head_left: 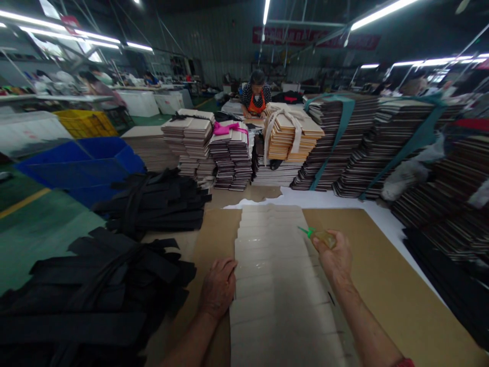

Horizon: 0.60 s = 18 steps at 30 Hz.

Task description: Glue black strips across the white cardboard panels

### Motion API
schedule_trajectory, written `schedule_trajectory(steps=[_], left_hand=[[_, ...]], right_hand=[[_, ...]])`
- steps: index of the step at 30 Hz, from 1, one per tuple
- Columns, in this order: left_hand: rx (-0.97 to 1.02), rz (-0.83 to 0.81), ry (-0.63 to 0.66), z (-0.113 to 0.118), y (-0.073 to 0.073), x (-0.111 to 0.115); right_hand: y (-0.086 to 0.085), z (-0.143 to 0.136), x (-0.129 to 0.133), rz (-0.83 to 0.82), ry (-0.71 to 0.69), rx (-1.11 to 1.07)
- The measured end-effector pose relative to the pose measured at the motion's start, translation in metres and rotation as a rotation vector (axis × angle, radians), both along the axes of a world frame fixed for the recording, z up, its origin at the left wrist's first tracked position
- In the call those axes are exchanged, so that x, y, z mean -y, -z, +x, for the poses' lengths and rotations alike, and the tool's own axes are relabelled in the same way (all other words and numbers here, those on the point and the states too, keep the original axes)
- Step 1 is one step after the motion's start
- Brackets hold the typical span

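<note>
A long row of overlapping pale panels (275, 285) runs away from me over brown cardboard (374, 255). Small glossy wet spots show on the panels toward the far end. My right hand (336, 255) is wrapped round a small squeeze bottle (324, 237) of yellowish liquid, held above the right edge of the row. The bottle's green nozzle points left, over the panels. At the left edge of the row rests my left hand (218, 286), its fingers together and curled against the panel edges; whether anything is between them is hidden.
Bundles of black strips (87, 290) lie at the left, beside a blue bin (84, 165). Tied stacks of panels (231, 158) and taller strapped stacks (336, 137) line the far side. Beyond them a person (256, 97) bends over a table.
</note>
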<state>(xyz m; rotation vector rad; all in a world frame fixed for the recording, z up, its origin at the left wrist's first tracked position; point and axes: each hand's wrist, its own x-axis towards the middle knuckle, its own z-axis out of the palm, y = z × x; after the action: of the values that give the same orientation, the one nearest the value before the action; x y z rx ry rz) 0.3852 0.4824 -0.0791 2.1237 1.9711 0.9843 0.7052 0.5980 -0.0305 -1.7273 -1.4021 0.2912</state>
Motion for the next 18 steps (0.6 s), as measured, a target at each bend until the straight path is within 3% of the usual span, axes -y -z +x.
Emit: schedule_trajectory(steps=[6, 10, 15, 18], left_hand=[[0.032, 0.004, -0.002, 0.001, -0.002, 0.000], [0.030, -0.004, -0.002, 0.002, -0.004, 0.000], [0.033, -0.007, 0.009, 0.001, -0.005, 0.001], [0.022, -0.013, 0.003, 0.001, -0.003, 0.001]], right_hand=[[0.000, 0.003, -0.009, -0.062, -0.014, 0.172], [-0.001, -0.003, -0.008, -0.076, -0.102, 0.202], [-0.002, -0.003, -0.009, -0.091, -0.044, 0.253], [-0.004, -0.009, -0.009, -0.093, -0.099, 0.252]])
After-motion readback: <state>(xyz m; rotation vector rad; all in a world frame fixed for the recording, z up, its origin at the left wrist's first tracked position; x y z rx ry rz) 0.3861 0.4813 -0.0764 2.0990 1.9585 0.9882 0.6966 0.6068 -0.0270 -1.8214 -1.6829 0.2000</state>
